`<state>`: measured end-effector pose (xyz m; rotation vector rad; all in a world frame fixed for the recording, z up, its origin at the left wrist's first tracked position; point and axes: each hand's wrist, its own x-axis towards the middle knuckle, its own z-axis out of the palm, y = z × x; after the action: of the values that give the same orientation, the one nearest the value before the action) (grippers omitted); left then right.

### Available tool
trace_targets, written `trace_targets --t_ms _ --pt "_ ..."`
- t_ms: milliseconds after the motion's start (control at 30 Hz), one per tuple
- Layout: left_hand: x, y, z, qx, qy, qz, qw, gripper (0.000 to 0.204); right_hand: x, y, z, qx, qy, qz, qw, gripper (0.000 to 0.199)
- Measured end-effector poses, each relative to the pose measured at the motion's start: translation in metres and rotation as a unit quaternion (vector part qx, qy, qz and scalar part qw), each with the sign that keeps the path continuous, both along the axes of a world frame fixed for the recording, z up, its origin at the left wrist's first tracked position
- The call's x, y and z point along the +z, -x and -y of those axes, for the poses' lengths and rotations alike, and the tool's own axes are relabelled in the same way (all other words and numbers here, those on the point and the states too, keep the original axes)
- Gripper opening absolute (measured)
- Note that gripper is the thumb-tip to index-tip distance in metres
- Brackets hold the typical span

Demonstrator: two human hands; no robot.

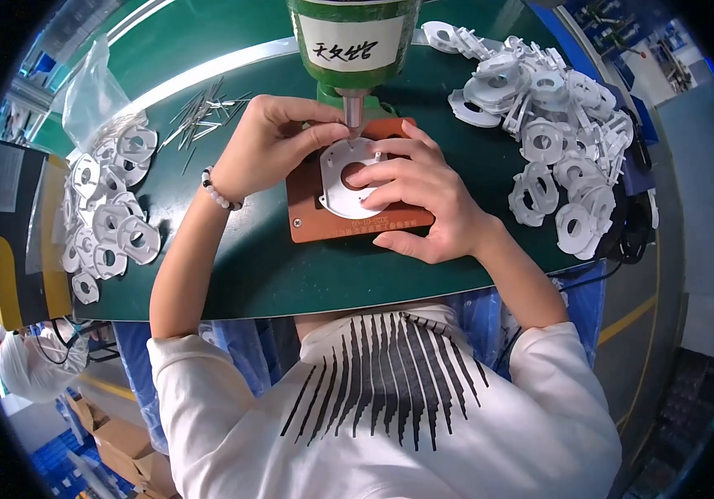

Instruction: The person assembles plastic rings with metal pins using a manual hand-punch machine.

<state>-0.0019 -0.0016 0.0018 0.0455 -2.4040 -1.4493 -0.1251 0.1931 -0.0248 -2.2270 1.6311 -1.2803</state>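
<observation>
A white plastic plate with a large round hole (344, 195) lies on a reddish-brown fixture block (315, 226) under a green press head (353, 62). The press's metal ram (353, 110) points down at the plate's far edge. My left hand (278, 137) is closed in a pinch beside the ram's tip; what sits between its fingertips is too small to make out. Across the plate's right side rests my right hand (423, 191), fingers spread and thumb apart over the block's near right corner. It covers part of the plate.
White plastic plates lie heaped at the right (540, 125) and in a smaller pile at the left (108, 208). Thin metal pins (203, 112) are scattered on the green table (241, 274), near a clear plastic bag (95, 96). A yellow-and-black machine (20, 233) stands left.
</observation>
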Motion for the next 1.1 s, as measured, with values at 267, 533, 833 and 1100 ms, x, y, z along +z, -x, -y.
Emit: trace_targets --t_ms 267,533,833,1100 --pt "0.000 0.000 -0.002 -0.001 0.010 -0.007 1.000 0.014 0.000 0.000 0.000 -0.004 -0.002 -0.012 1.000 0.027" --pt "-0.001 0.001 -0.004 0.014 0.061 -0.031 0.998 0.014 0.000 0.000 0.000 -0.006 -0.005 -0.012 1.000 0.027" --pt "-0.003 0.002 -0.008 0.025 0.135 -0.101 0.985 0.010 0.001 0.000 0.000 -0.007 -0.003 -0.017 1.000 0.029" --pt "-0.004 0.005 -0.016 0.034 0.138 -0.112 0.984 0.010 0.003 0.000 -0.001 -0.006 -0.011 -0.009 1.000 0.028"
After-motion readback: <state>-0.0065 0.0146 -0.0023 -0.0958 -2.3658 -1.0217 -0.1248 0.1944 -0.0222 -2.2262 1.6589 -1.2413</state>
